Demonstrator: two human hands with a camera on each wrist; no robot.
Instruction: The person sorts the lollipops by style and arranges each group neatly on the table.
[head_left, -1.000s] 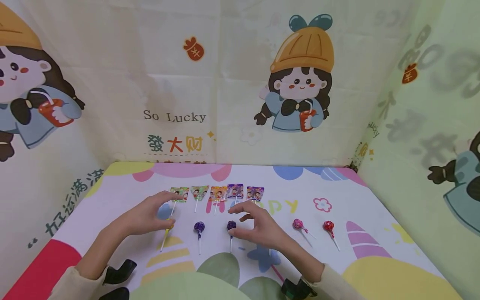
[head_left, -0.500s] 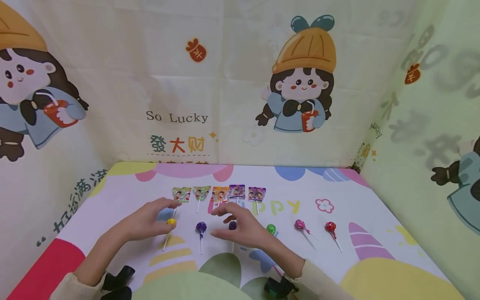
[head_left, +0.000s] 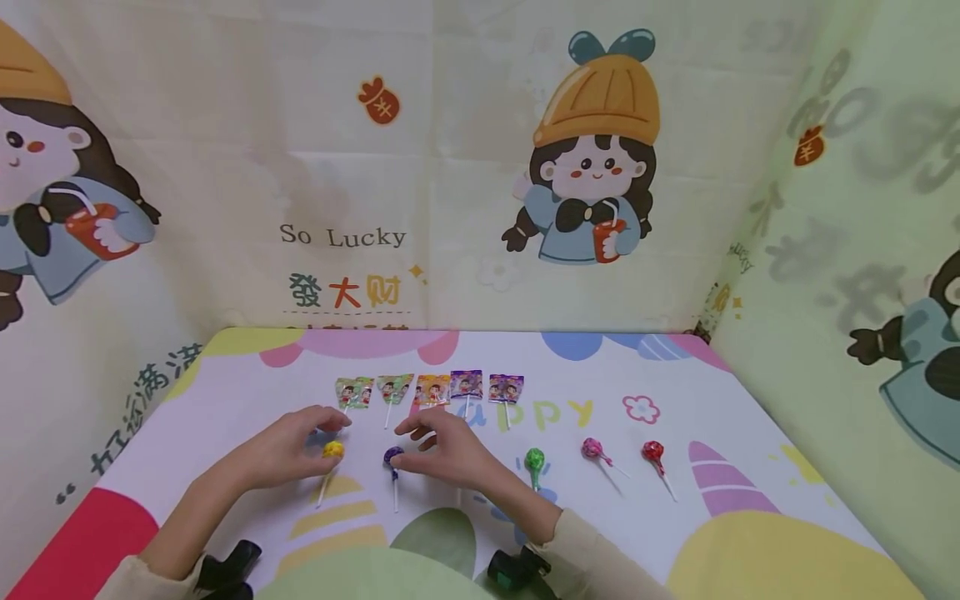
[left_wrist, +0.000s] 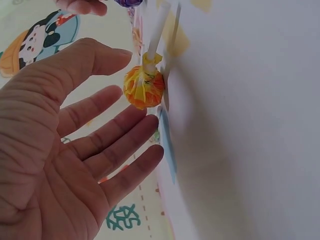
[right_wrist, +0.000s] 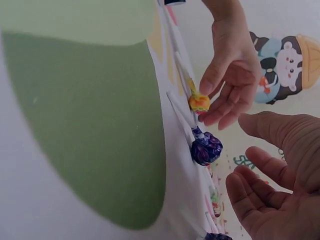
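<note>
My left hand (head_left: 288, 450) is at the yellow lollipop (head_left: 333, 450) at the left end of the near row. In the left wrist view its thumb and spread fingers stand around the yellow wrapped ball (left_wrist: 144, 89), not curled in on it. My right hand (head_left: 450, 450) is by a purple lollipop (head_left: 392, 456), thumb tip overlapping the ball in the head view. The right wrist view shows a gap between that purple ball (right_wrist: 206, 148) and the relaxed fingers. A second purple lollipop (right_wrist: 218, 236) is mostly hidden behind the right hand in the head view.
Green (head_left: 534, 460), pink (head_left: 592, 448) and red (head_left: 653, 452) lollipops continue the near row rightward. Behind lies a row of flat-wrapped lollipops: two green (head_left: 354, 392), an orange (head_left: 432, 389) and two purple (head_left: 506, 387). A printed cloth (head_left: 480, 292) hangs behind the table (head_left: 615, 550).
My right hand has moved left from the second purple lollipop to the first, uncovering the green one. The left hand has come slightly down beside the yellow lollipop.
</note>
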